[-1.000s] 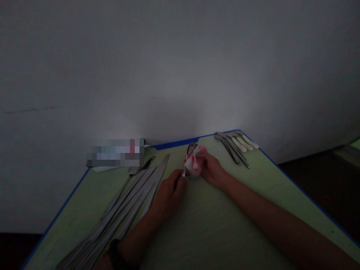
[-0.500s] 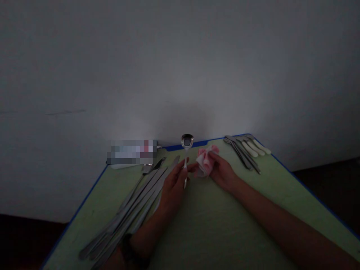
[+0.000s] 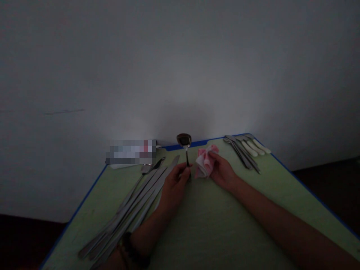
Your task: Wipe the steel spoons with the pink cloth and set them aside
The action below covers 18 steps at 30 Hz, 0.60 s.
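My left hand is closed round the handle of a shiny metal spoon, which stands upright with its bowl at the top. To its right, my right hand grips a crumpled pink and white cloth between thumb and fingers. The cloth is apart from the spoon. Long metal cutlery, with knife blades among it, lies in a bundle to the left of my left hand, partly hidden by my forearm. One spoon is at the bundle's far end.
A green table with a blue edge stands against a grey wall. At the far right lie dark metal cutlery pieces and several white-handled ones. A blurred-out box-like object sits at the far left.
The spoon has turned in my left hand, so its bowl now faces another way and sits slightly further left. My right hand stays almost in place with the cloth.
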{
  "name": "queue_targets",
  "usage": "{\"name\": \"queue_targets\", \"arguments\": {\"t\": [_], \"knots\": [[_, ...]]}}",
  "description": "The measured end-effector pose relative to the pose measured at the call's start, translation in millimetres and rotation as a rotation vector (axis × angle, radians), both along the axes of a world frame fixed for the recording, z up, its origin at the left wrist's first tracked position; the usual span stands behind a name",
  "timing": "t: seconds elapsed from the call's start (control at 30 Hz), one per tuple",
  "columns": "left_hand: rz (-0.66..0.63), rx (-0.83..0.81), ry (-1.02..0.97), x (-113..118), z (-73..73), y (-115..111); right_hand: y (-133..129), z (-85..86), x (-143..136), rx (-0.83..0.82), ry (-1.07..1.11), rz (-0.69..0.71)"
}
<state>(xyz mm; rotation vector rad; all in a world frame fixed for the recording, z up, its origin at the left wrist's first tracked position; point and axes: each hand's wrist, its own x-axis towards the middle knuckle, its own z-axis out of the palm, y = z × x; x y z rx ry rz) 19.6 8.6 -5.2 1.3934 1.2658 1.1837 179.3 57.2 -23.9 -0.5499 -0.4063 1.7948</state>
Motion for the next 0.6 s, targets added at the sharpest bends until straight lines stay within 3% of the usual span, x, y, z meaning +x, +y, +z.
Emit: {"name": "queue_targets", "arguments": {"t": [0.4, 0.6], "knots": [[0.005, 0.036, 0.043, 0.0, 1.3, 1.7, -6.9, 6.9, -3.8, 0.015, -0.161, 0.002], [0.019, 0.000, -0.042, -1.1, -4.8, 3.2, -10.8, 8.8, -4.5, 0.036, -0.235, -0.010]]}}
